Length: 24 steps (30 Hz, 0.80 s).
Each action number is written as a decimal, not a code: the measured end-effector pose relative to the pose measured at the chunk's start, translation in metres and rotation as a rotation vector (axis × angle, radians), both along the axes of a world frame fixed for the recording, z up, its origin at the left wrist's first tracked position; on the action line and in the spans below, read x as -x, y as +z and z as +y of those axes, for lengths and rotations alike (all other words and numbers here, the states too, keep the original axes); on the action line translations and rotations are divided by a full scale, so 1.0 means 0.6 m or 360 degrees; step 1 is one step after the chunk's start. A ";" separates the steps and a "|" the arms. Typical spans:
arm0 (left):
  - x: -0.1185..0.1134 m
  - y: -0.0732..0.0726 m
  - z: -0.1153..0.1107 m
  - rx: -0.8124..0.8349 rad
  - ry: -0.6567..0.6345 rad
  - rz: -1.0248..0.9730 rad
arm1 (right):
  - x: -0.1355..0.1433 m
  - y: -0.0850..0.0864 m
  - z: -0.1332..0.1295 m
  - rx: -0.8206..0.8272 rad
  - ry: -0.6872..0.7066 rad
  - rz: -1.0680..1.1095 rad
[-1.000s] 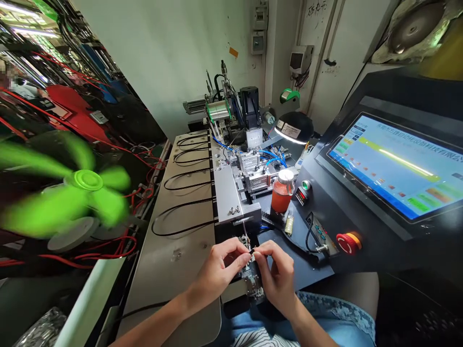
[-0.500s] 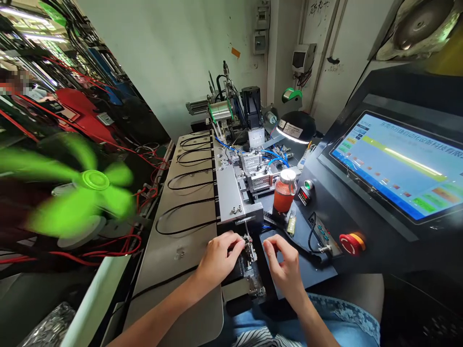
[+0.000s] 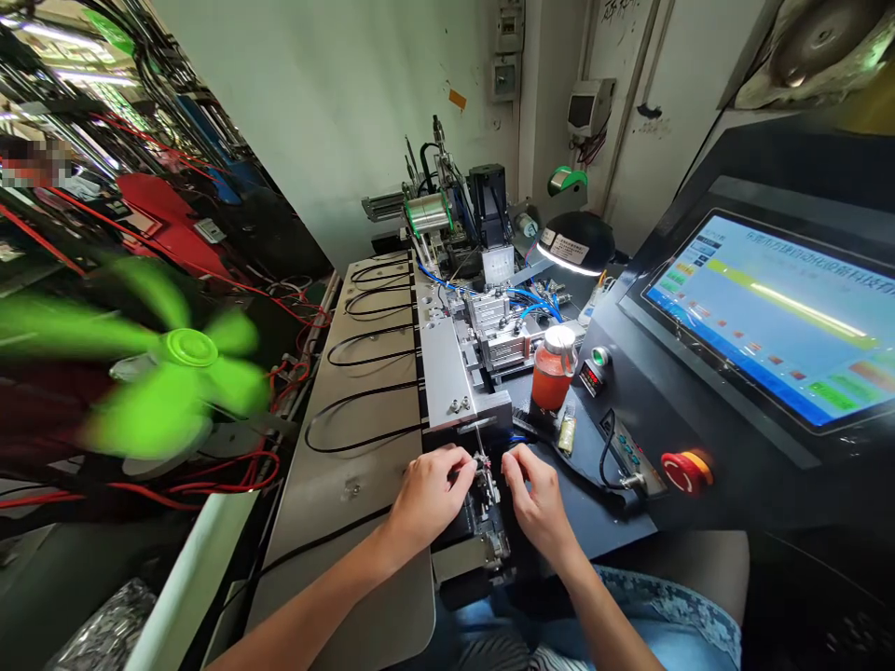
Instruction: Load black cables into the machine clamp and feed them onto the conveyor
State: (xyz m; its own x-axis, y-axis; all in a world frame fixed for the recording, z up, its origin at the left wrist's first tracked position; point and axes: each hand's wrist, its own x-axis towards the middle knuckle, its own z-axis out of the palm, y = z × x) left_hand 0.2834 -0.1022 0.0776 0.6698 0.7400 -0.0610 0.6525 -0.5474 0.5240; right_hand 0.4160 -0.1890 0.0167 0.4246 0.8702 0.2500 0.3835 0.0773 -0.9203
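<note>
My left hand (image 3: 434, 494) is closed at the left side of a small metal fixture (image 3: 490, 508), thumb and forefinger pinched together by its top end. Whatever lies between those fingertips is too small to make out. On the fixture's other side my right hand (image 3: 537, 496) is closed too, its thumb and forefinger together close to the same end. Its pinch also hides anything it may hold. Just beyond the fingertips is the near end of a metal rail block (image 3: 447, 373). Black cables (image 3: 364, 449) lie in loops on the beige plate (image 3: 300, 531) to the left.
A green fan (image 3: 188, 349) spins at left, near red cables. An orange-red bottle (image 3: 552, 373) stands behind my right hand, below a lit lamp (image 3: 577, 244). At right are a control screen (image 3: 776, 317) and a red emergency button (image 3: 686, 472). A wire spool (image 3: 428, 214) sits behind.
My right hand has moved left, closer to the fixture's top end and to my left hand. My left hand stays in nearly the same place, still pinched.
</note>
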 end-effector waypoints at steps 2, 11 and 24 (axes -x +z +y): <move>-0.001 -0.003 0.000 -0.0028 0.0003 0.0009 | -0.001 -0.004 0.014 0.0032 0.0030 -0.0033; -0.004 -0.012 -0.004 -0.0234 -0.0015 0.0036 | 0.013 -0.015 0.044 -0.0072 0.0151 0.0031; 0.029 -0.013 -0.006 -0.1124 -0.0616 0.0033 | 0.030 -0.025 0.046 -0.0082 0.0050 0.0232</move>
State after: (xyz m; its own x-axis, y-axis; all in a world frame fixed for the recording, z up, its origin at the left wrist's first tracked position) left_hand 0.2659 -0.1058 0.0699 0.8905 0.3242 0.3194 0.3545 -0.9342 -0.0403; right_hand 0.3979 -0.1615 0.0015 0.4323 0.8712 0.2325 0.2425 0.1360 -0.9606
